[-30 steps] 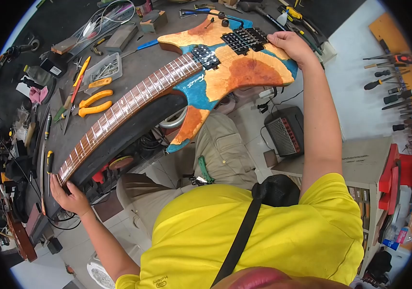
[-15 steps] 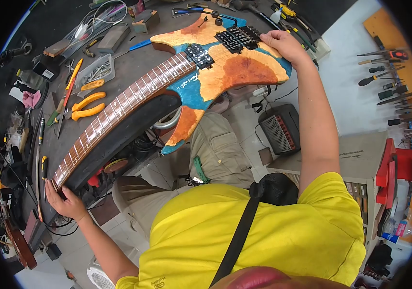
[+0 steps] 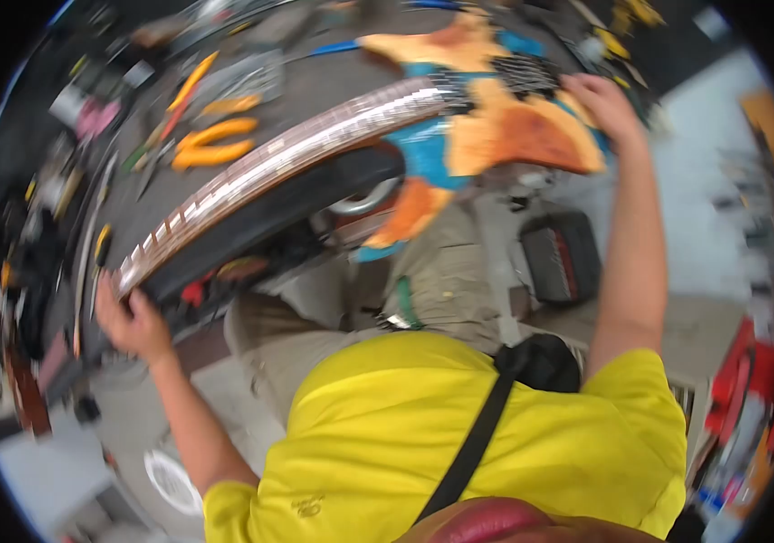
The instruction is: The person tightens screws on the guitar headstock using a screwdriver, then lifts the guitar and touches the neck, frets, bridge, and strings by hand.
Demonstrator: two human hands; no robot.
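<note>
An electric guitar (image 3: 541, 136) with a blue, cream and orange-brown body spans the view over the workbench, its neck slanting down to the left. My left hand (image 3: 133, 324) is closed around the far end of the neck; the fingers are partly hidden behind it. At the bridge end, my right hand (image 3: 606, 107) grips the edge of the body, thumb on top. Black pickups and a black bridge sit on the body. Light glares along the fretboard. Motion blurs the view, so the strings are hard to make out.
On the workbench (image 3: 315, 86) lie orange-handled pliers (image 3: 213, 161), a clear plastic box (image 3: 269, 77) and a screwdriver (image 3: 102, 242) near my left hand. A small amplifier (image 3: 561, 262) stands on the floor. A red tool or vise-like object (image 3: 754, 371) is at the right.
The guitar and both my hands appear further right in the view, and the body sits slightly higher at its far end. The whole scene has shifted and blurred. Both hands keep their hold.
</note>
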